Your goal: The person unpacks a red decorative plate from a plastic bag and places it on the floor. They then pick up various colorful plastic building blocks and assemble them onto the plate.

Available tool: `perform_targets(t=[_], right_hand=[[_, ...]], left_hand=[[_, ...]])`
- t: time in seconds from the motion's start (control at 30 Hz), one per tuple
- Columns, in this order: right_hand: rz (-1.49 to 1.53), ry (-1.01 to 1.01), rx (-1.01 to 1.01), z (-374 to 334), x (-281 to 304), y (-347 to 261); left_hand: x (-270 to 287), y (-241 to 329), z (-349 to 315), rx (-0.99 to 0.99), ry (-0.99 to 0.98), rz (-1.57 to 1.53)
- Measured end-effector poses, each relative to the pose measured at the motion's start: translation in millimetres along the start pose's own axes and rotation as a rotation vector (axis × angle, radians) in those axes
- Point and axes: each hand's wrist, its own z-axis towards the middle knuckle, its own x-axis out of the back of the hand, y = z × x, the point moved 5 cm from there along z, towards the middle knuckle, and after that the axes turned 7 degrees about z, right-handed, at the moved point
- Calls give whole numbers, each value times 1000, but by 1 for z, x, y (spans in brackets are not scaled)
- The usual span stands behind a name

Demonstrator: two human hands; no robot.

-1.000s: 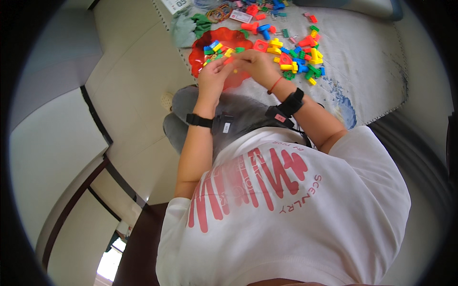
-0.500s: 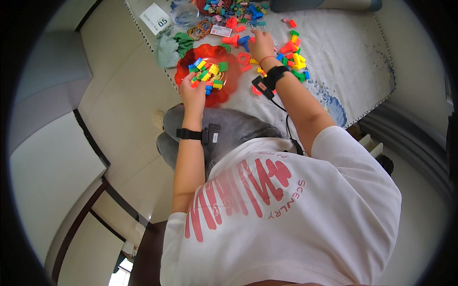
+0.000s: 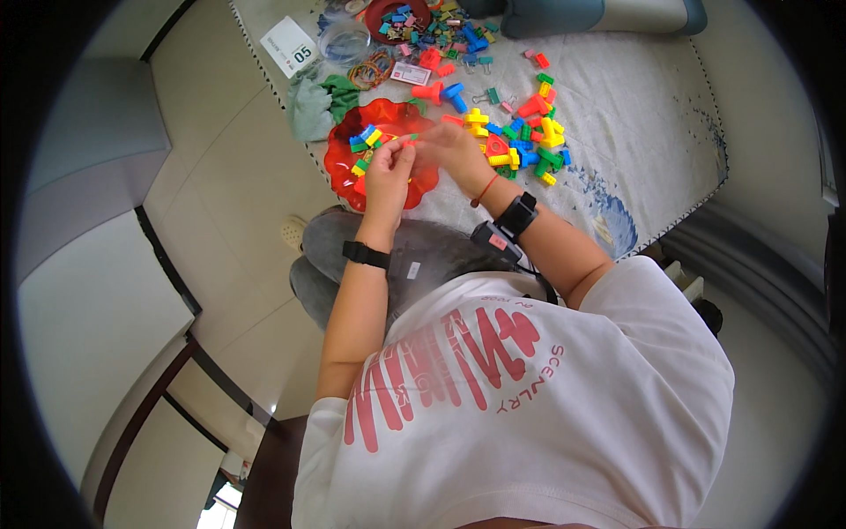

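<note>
My left hand point(image 3: 388, 176) is over the right part of a red scalloped dish point(image 3: 340, 181), its thumb and fingers pinched. A small red-and-green toy brick point(image 3: 411, 138) shows at its fingertips. My right hand point(image 3: 451, 150) is close beside it, at the dish's right rim, fingers smeared by motion; whether it holds anything is unclear. Inside the dish lie several joined toy bricks point(image 3: 363, 139) in yellow, green and blue, partly hidden by my left hand. Right of my right hand is a pile of loose bricks and toy bolts point(image 3: 526, 159).
Beyond the dish lie a red toy bolt point(image 3: 427, 92), a blue toy bolt point(image 3: 454, 95) and a white box point(image 3: 411, 73). A clear bowl point(image 3: 345, 42), rubber bands point(image 3: 371, 69), green cloth point(image 3: 310, 108), a white card point(image 3: 288, 46) and a bowl of binder clips point(image 3: 374, 19) are farther back.
My right hand has come back from the toy bolts to my left hand at the dish. My left hand has moved right, its fingers now pinched near the right hand.
</note>
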Motion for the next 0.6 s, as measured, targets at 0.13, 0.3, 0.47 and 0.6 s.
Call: perform_targets(t=[0.13, 0.3, 0.47, 0.6], right_hand=[[-252, -81, -28, 14, 1, -2], [-1013, 353, 419, 84, 52, -37], [-1406, 355, 512, 147, 70, -35], [-1419, 257, 263, 153, 70, -26]], left_hand=[[8, 2, -2, 39, 57, -84], [22, -6, 0, 48, 90, -163], [20, -3, -4, 74, 132, -256], [25, -4, -3, 40, 121, -207]])
